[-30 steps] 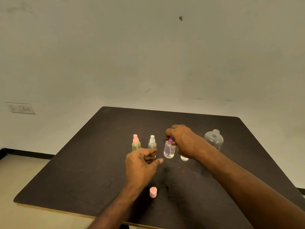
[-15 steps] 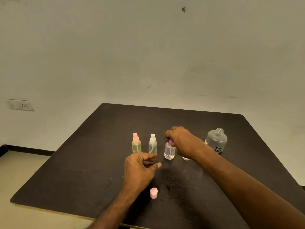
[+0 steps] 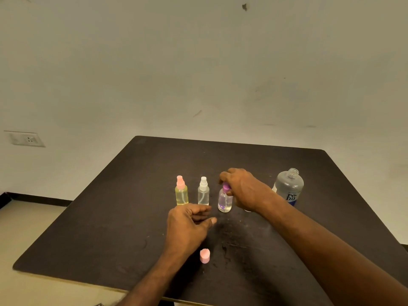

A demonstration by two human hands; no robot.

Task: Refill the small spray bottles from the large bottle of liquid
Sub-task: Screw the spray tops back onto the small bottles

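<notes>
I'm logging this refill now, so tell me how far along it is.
Done, it seems: the pink-topped bottle and white-topped bottle stand filled with sprayers on. In hand: the right hand grips the purple sprayer. Left: the pink cap and the uncapped large bottle.

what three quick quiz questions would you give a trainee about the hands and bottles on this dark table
1. True or false: the large clear bottle with the blue label has its cap on.
2. Which small bottle does the right hand grip at the top? A) the yellow-liquid spray bottle with the pink nozzle B) the clear spray bottle with the white nozzle C) the clear spray bottle with the purple top
3. Fill in: the loose pink cap lies near the table's ____ edge, beside the left hand's wrist.

Key: 1 false; 2 C; 3 near.
</notes>
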